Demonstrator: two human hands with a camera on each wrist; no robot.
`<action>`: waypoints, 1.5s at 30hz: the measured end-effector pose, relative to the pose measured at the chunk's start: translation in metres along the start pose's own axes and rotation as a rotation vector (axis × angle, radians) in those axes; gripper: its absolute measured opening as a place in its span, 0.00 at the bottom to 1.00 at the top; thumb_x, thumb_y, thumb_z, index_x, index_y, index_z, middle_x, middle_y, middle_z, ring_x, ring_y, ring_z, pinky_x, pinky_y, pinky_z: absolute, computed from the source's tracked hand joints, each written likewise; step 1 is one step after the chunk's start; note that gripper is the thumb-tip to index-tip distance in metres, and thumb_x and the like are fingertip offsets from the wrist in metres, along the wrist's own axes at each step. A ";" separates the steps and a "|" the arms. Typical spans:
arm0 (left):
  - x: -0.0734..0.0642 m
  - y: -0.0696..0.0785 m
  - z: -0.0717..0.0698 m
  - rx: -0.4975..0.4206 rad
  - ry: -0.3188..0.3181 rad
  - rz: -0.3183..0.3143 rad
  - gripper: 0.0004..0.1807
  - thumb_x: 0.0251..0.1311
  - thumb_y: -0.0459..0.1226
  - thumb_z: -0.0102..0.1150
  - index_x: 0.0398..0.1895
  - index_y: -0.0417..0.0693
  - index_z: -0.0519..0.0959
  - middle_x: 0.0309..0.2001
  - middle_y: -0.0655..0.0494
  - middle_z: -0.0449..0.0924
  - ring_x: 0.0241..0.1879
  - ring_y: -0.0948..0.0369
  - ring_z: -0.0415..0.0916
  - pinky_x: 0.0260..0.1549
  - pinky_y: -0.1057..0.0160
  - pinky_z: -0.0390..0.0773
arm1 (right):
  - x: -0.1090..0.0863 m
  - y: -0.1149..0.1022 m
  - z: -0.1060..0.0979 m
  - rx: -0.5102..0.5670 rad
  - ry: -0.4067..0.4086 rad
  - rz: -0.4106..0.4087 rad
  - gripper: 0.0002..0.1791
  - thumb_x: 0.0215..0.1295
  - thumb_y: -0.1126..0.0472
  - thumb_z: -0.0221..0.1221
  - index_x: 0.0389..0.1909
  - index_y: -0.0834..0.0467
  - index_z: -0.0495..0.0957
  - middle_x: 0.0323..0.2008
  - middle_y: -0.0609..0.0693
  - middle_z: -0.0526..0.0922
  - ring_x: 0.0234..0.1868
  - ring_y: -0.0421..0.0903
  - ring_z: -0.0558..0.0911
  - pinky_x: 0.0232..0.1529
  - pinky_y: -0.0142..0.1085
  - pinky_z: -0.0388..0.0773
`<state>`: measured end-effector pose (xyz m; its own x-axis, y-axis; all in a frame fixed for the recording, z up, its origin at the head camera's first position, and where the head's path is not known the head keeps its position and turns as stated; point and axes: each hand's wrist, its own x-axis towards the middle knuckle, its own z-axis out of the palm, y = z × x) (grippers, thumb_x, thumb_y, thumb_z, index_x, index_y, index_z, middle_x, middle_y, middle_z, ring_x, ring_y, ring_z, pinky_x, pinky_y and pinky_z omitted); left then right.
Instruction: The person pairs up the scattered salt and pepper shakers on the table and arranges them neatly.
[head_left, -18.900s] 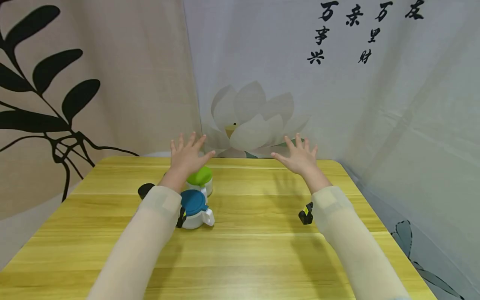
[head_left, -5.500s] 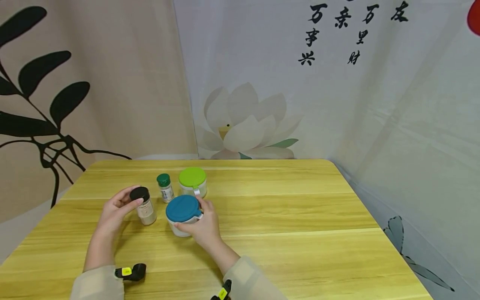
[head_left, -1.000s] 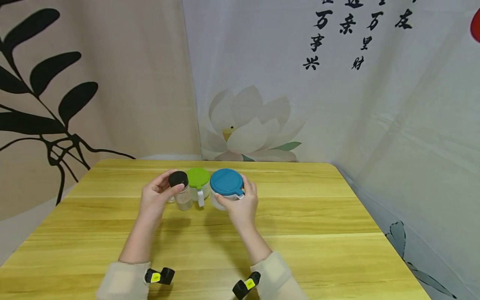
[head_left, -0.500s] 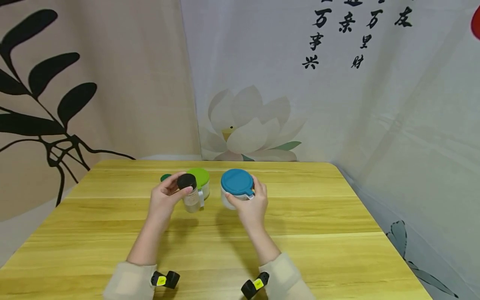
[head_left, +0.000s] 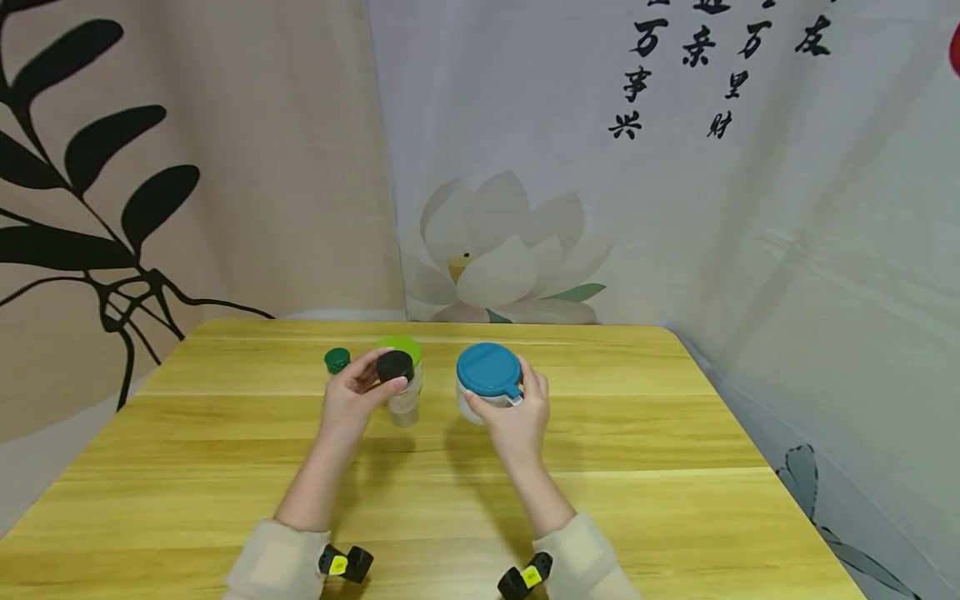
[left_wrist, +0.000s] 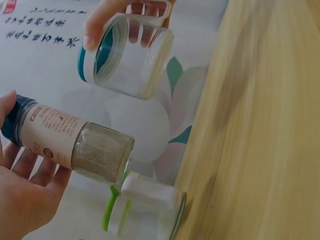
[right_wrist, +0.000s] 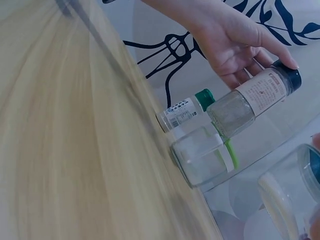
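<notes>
My left hand (head_left: pixel 351 404) pinches a black-capped spice jar (head_left: pixel 404 402) near its cap. In the left wrist view this spice jar (left_wrist: pixel 75 140) has a pale label and grey-brown powder inside, and it hangs clear of the table. To its right, my right hand (head_left: pixel 519 421) grips a clear glass seasoning jar (head_left: pixel 487 371) with a blue lid and white handle, also raised. The left wrist view shows that blue-lidded jar (left_wrist: pixel 132 60) see-through, with fingers through its handle. Behind the spice jar stands a lime-lidded seasoning jar (head_left: pixel 400 342), partly hidden; its glass body (right_wrist: pixel 199 155) shows in the right wrist view.
A small green-capped bottle (head_left: pixel 337 359) with a printed label stands left of the lime-lidded jar, partly behind my left hand. The wooden table (head_left: pixel 637 450) reaches back to a printed cloth backdrop (head_left: pixel 300 167). Black wrist cameras (head_left: pixel 347 564) sit at both cuffs.
From idle and spread, my hands took hold of the spice jar and the blue-lidded jar. Over the last second both have carried them rightward, uncovering the green cap and overlapping the lime-lidded jar.
</notes>
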<state>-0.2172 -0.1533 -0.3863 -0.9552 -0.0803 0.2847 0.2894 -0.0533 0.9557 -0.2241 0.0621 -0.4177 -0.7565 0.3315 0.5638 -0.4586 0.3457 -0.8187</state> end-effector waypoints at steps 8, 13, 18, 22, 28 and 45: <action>0.001 -0.003 0.010 -0.016 -0.016 0.006 0.26 0.53 0.29 0.68 0.57 0.36 0.74 0.49 0.55 0.78 0.50 0.60 0.76 0.48 0.66 0.75 | 0.001 0.002 -0.009 -0.039 0.003 0.025 0.42 0.35 0.56 0.80 0.56 0.61 0.75 0.47 0.55 0.73 0.48 0.51 0.74 0.48 0.53 0.73; 0.001 -0.005 0.016 -0.008 -0.023 -0.027 0.27 0.53 0.30 0.69 0.57 0.38 0.74 0.51 0.52 0.78 0.51 0.60 0.75 0.50 0.66 0.74 | 0.001 0.005 -0.013 -0.055 0.003 0.048 0.43 0.35 0.56 0.80 0.57 0.61 0.74 0.48 0.55 0.73 0.49 0.51 0.74 0.49 0.52 0.74; 0.002 -0.007 0.022 -0.022 -0.034 -0.035 0.27 0.53 0.30 0.69 0.57 0.38 0.74 0.51 0.51 0.79 0.51 0.60 0.76 0.50 0.65 0.74 | 0.001 0.009 -0.018 -0.058 0.011 0.058 0.44 0.35 0.56 0.80 0.58 0.61 0.74 0.49 0.55 0.73 0.49 0.52 0.74 0.50 0.52 0.73; 0.001 -0.008 0.026 -0.026 -0.040 -0.028 0.26 0.52 0.30 0.70 0.57 0.38 0.75 0.50 0.50 0.79 0.50 0.60 0.76 0.49 0.65 0.75 | 0.002 0.011 -0.021 -0.064 0.022 0.052 0.43 0.36 0.56 0.80 0.58 0.60 0.74 0.49 0.56 0.73 0.49 0.52 0.74 0.49 0.53 0.72; 0.001 -0.009 0.032 -0.037 -0.032 -0.053 0.27 0.51 0.29 0.70 0.57 0.40 0.76 0.51 0.48 0.79 0.50 0.59 0.76 0.50 0.64 0.75 | 0.001 0.014 -0.026 -0.074 0.037 0.052 0.44 0.35 0.55 0.80 0.58 0.60 0.74 0.48 0.56 0.72 0.49 0.52 0.74 0.50 0.54 0.72; 0.001 -0.014 0.051 -0.037 -0.058 -0.074 0.26 0.51 0.29 0.70 0.56 0.40 0.77 0.51 0.46 0.79 0.50 0.57 0.76 0.49 0.63 0.75 | 0.002 0.020 -0.044 -0.093 0.091 0.058 0.45 0.33 0.58 0.80 0.58 0.63 0.73 0.49 0.59 0.73 0.50 0.56 0.75 0.50 0.55 0.72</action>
<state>-0.2256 -0.1021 -0.3957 -0.9756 -0.0169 0.2187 0.2193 -0.0941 0.9711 -0.2141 0.1080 -0.4281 -0.7327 0.4303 0.5273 -0.3671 0.4026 -0.8385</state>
